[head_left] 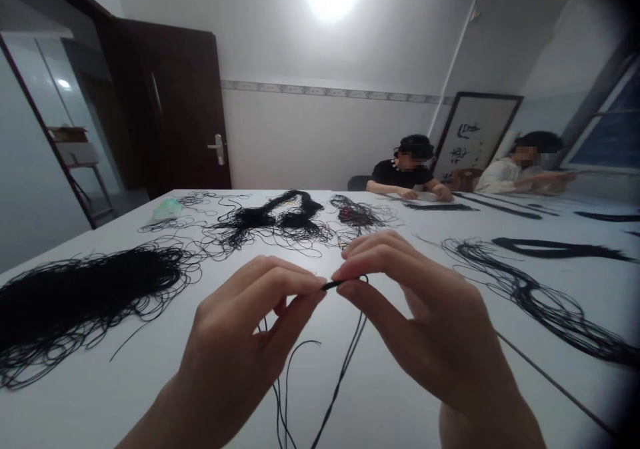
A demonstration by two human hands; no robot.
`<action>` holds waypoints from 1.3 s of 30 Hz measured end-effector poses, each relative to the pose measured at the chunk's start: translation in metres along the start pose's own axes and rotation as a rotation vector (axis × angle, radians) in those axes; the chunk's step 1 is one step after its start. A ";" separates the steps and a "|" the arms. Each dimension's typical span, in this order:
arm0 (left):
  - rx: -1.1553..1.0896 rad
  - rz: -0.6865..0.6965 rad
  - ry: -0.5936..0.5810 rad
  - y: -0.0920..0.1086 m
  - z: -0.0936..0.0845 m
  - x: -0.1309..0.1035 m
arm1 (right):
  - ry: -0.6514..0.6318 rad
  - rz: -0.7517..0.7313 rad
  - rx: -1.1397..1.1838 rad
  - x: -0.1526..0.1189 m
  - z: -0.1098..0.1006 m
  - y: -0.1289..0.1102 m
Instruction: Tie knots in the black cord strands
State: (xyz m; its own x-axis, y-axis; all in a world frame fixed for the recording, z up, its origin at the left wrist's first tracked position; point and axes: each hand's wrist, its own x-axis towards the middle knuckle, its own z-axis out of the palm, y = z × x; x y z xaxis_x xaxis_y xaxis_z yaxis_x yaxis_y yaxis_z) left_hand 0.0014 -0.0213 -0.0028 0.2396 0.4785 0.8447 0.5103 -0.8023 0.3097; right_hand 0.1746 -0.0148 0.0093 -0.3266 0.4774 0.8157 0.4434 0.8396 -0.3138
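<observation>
Between my two hands, above the white table [400,382], is a short thick section of black cord [331,284]. My left hand [250,332] pinches its left end between thumb and fingertips. On the other side, my right hand [425,316] pinches the same cord, and a small loop sticks out by the fingers. Thin cord strands [345,369] hang down below the right fingers, partly twisted together. More loose ends [286,396] hang under my left hand. The part inside each pinch is hidden by the fingers.
A big bundle of black cord [100,282] lies at left, with tangled cord piles [260,219] ahead and a looser coil [530,289] at right. A pale green item [167,210] is far left. Two people [405,169] sit across the table. A dark door [175,102] stands behind.
</observation>
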 end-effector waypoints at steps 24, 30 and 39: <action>-1.189 -0.620 -0.448 -0.029 0.045 0.004 | -0.003 0.444 0.778 0.022 0.004 0.039; -1.006 -0.552 -0.500 -0.034 0.035 0.010 | -0.125 0.486 1.161 0.024 0.001 0.052; -0.963 -0.470 -0.492 -0.044 0.035 0.010 | -0.113 0.514 1.343 0.050 0.010 0.041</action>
State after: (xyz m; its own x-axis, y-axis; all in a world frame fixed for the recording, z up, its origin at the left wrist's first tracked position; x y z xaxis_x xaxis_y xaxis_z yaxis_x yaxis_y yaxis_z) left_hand 0.0109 0.0312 -0.0230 0.5944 0.7162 0.3656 -0.1501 -0.3478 0.9255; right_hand 0.1678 0.0460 0.0320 -0.4666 0.7603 0.4519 -0.5549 0.1462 -0.8190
